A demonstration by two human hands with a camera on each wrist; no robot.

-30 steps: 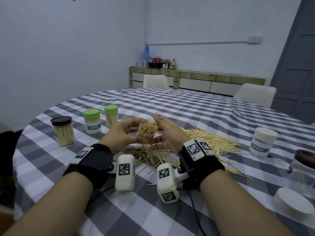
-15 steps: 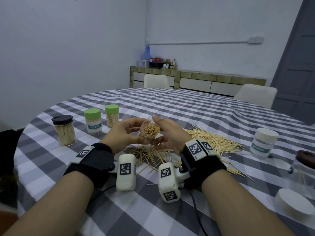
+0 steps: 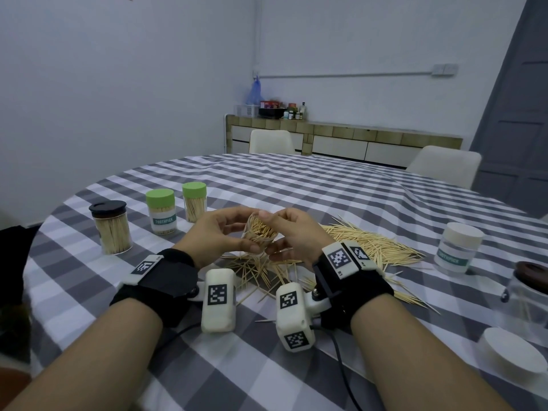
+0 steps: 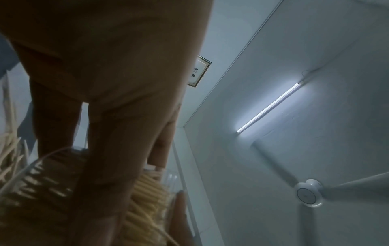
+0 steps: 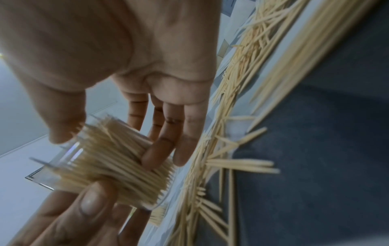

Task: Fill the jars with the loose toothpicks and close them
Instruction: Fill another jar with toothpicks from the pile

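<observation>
A clear open jar (image 3: 261, 234) packed with toothpicks is held tilted between both hands, just above the near end of the loose toothpick pile (image 3: 366, 246). My left hand (image 3: 215, 236) grips its side with thumb and fingers. My right hand (image 3: 289, 232) holds it from the other side, thumb at the open mouth, fingers along the wall. In the right wrist view the jar (image 5: 113, 159) lies between the right thumb and fingers (image 5: 160, 146), with the pile (image 5: 231, 86) beneath. The left wrist view shows my fingers (image 4: 118, 133) over the jar (image 4: 147, 199).
On the checked table (image 3: 296, 179) at the left stand a black-lidded jar (image 3: 111, 229) and two green-lidded jars (image 3: 161, 215) (image 3: 194, 204), all full. At the right are a white-lidded jar (image 3: 458, 250), a brown-lidded glass jar (image 3: 530, 289) and a loose white lid (image 3: 510, 354).
The jar has tipped further over between my hands, and my right thumb has come down onto its mouth. Both hands have stayed above the near end of the pile.
</observation>
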